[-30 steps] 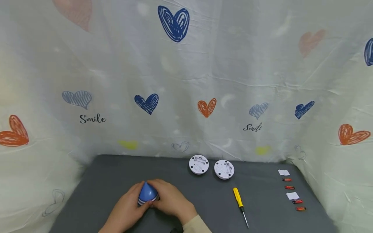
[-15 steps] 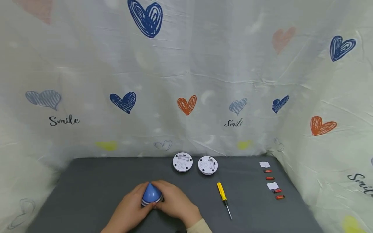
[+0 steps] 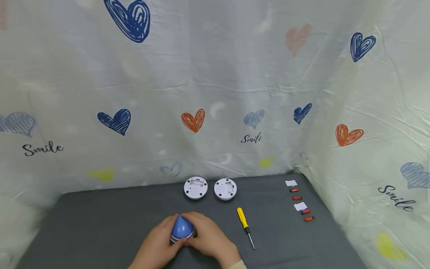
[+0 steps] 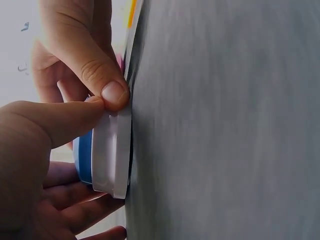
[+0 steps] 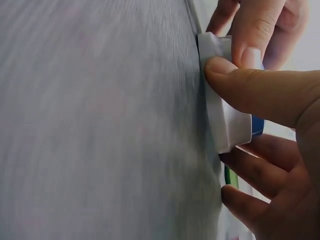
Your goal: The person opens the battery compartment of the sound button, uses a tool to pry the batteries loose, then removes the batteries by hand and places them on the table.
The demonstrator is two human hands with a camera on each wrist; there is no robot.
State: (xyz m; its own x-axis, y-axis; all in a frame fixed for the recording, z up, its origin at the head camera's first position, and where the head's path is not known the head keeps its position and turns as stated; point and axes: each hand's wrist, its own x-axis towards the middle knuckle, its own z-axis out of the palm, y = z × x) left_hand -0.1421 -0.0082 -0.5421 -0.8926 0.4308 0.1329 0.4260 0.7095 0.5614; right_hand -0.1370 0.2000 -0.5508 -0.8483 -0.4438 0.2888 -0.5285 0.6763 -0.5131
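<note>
Both hands grip a cone-shaped device with a glossy blue top [image 3: 182, 227] and a white round base [image 4: 106, 155], low over the dark table in front of the person. My left hand [image 3: 157, 241] wraps its left side, thumb pressed to the near edge of the base. From the other side my right hand [image 3: 211, 237] holds it, its thumb [image 5: 245, 87] also on the white rim. The two thumb tips meet at the near side. In both wrist views the base stands right at the tabletop, upright, and fingers hide much of the blue part.
Two white discs [image 3: 196, 188] [image 3: 225, 189] with open battery slots lie near the table's back edge. A yellow-handled screwdriver [image 3: 243, 218] lies right of the hands. Farther right are several small red batteries [image 3: 297, 198] and two white pieces [image 3: 300, 206]. A heart-print curtain [image 3: 215, 86] hangs behind.
The head view has turned to the right, so the table things shift left in it. Both hands, still holding the blue-topped device, have moved right, closer to the screwdriver.
</note>
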